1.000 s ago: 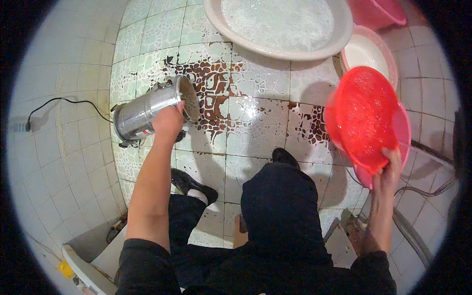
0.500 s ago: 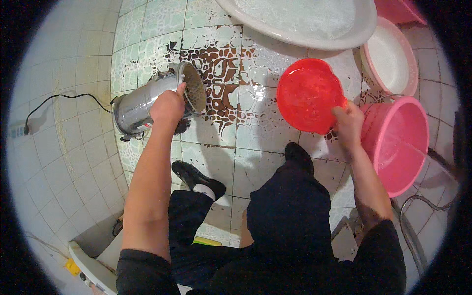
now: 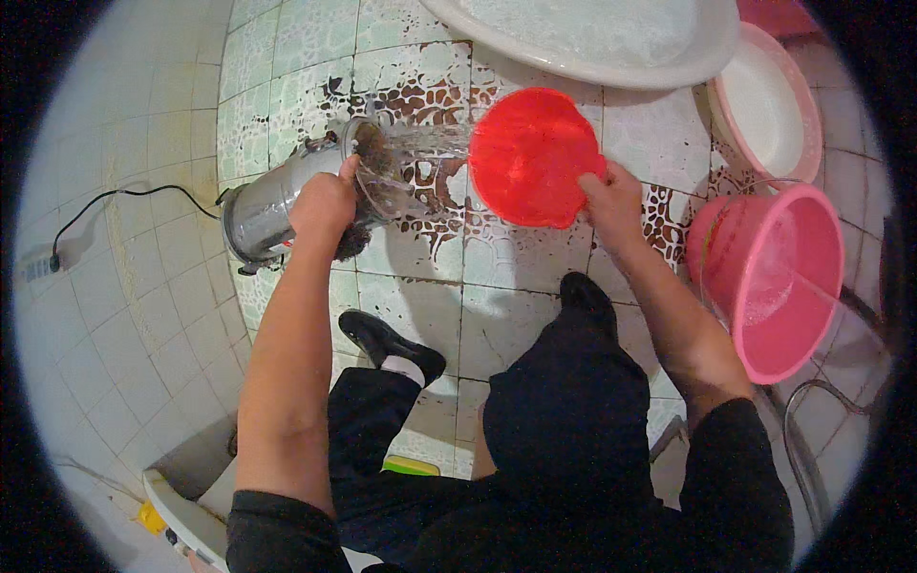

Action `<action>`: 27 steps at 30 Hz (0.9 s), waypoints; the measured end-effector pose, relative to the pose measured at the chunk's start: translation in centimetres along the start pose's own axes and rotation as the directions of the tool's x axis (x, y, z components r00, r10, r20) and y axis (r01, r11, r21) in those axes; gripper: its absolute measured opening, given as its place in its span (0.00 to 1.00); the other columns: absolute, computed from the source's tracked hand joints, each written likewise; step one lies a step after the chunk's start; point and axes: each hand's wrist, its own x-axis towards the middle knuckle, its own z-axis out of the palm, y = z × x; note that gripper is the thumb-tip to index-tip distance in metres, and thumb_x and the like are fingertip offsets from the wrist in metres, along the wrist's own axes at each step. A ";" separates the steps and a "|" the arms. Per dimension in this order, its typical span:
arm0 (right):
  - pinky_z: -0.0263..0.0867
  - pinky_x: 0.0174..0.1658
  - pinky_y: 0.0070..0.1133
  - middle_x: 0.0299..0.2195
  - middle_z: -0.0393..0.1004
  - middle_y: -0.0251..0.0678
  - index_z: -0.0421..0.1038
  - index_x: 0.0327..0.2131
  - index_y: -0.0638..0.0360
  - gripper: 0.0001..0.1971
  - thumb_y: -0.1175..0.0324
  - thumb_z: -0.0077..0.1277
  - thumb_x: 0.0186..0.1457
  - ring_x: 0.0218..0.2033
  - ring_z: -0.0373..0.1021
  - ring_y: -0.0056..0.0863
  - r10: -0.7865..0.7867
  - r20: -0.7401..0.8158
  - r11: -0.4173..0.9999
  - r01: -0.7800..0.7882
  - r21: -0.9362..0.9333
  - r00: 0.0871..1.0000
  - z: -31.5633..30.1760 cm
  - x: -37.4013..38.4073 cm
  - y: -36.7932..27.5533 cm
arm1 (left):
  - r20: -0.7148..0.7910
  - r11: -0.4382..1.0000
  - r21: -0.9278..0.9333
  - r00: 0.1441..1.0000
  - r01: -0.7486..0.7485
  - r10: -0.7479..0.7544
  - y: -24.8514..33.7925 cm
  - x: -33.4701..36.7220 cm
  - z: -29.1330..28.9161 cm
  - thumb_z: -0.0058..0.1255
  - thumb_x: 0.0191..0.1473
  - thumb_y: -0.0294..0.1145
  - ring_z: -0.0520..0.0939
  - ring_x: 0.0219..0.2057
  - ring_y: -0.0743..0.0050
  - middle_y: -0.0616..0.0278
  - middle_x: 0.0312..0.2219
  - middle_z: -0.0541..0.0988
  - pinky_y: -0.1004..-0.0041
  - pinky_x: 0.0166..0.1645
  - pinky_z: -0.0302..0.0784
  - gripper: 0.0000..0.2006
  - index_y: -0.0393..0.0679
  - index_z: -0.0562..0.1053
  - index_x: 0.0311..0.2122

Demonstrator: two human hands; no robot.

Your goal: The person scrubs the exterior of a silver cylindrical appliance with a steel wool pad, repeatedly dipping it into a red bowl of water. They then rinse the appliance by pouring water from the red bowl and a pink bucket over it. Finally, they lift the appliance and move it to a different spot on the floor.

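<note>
A silver metal cylindrical pot (image 3: 260, 218) with latches leans on the tiled floor at left, its open mouth facing right. My left hand (image 3: 323, 205) is closed on its upper side near the rim, thumb laid toward the mouth. In my right hand (image 3: 614, 202) is a red plastic water dipper (image 3: 533, 158), gripped at its right edge and held in front of the pot's mouth. Water (image 3: 430, 143) streams from the dipper toward the mouth and splashes there. A dark bristly clump (image 3: 353, 243) shows below the pot's rim.
A black cord (image 3: 134, 190) runs from the pot's base to the wall at left. A large white tub (image 3: 592, 74) holds foamy water at the top. Right of it stand a pale pink basin (image 3: 810, 115) and a tilted pink bucket (image 3: 712, 239). The floor tiles (image 3: 516, 315) are wet.
My right hand has swung the red dipper left and slightly up, toward the pot. Water now flies from it to the pot's mouth. My left hand keeps its hold.
</note>
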 end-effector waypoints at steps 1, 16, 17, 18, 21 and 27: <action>0.56 0.15 0.16 0.19 0.69 0.29 0.73 0.32 0.64 0.08 0.70 0.51 0.49 0.14 0.62 0.15 0.030 -0.035 0.999 -0.031 -0.012 0.999 -2.3 -0.4 0.1 | 0.002 1.000 -0.007 1.000 -0.007 0.007 -0.2 0.1 0.1 0.26 0.57 0.67 0.79 0.41 0.45 0.42 0.37 0.79 0.56 0.46 0.73 0.39 0.36 0.78 0.36; 0.61 0.25 0.33 0.16 0.63 0.47 0.62 0.22 0.65 0.15 0.63 0.53 0.46 0.19 0.64 0.41 -0.273 0.109 0.805 0.289 -0.518 0.956 -0.1 -1.9 -3.2 | -0.087 0.979 0.061 0.976 -0.193 0.198 -2.2 -2.1 2.3 0.38 0.57 0.60 0.81 0.36 0.44 0.41 0.31 0.79 0.55 0.41 0.74 0.31 0.37 0.78 0.33; 0.63 0.28 0.37 0.18 0.66 0.50 0.63 0.23 0.65 0.14 0.63 0.51 0.46 0.22 0.67 0.48 -0.341 0.114 0.788 0.350 -0.506 0.933 2.8 -1.3 -3.5 | -0.060 0.985 0.037 0.984 -0.167 0.169 -1.8 -1.7 1.9 0.36 0.57 0.62 0.81 0.36 0.44 0.41 0.32 0.79 0.55 0.42 0.74 0.33 0.37 0.78 0.34; 0.63 0.31 0.39 0.19 0.67 0.51 0.64 0.22 0.64 0.13 0.62 0.50 0.46 0.24 0.68 0.50 -0.360 0.110 0.798 0.367 -0.479 0.927 5.6 -0.7 -3.8 | -0.034 0.991 0.016 0.990 -0.134 0.135 -1.5 -1.3 1.2 0.34 0.57 0.63 0.80 0.37 0.43 0.41 0.33 0.79 0.54 0.42 0.74 0.34 0.37 0.78 0.34; 0.64 0.31 0.39 0.22 0.70 0.52 0.66 0.24 0.65 0.13 0.62 0.50 0.45 0.25 0.69 0.49 -0.269 0.189 0.777 0.329 -0.536 0.944 9.5 0.4 -4.3 | 0.003 0.998 0.000 0.998 -0.062 0.062 -1.0 -0.7 0.6 0.27 0.58 0.66 0.79 0.39 0.42 0.41 0.34 0.79 0.53 0.44 0.73 0.38 0.37 0.78 0.34; 0.66 0.30 0.39 0.23 0.72 0.52 0.68 0.22 0.65 0.13 0.61 0.51 0.44 0.25 0.71 0.48 -0.284 -0.025 0.839 0.236 -0.491 0.959 0.7 3.2 -1.8 | -0.052 0.998 -0.059 0.998 -0.039 0.035 -0.6 -0.4 1.0 0.27 0.57 0.66 0.79 0.39 0.41 0.40 0.34 0.79 0.53 0.44 0.73 0.39 0.36 0.78 0.33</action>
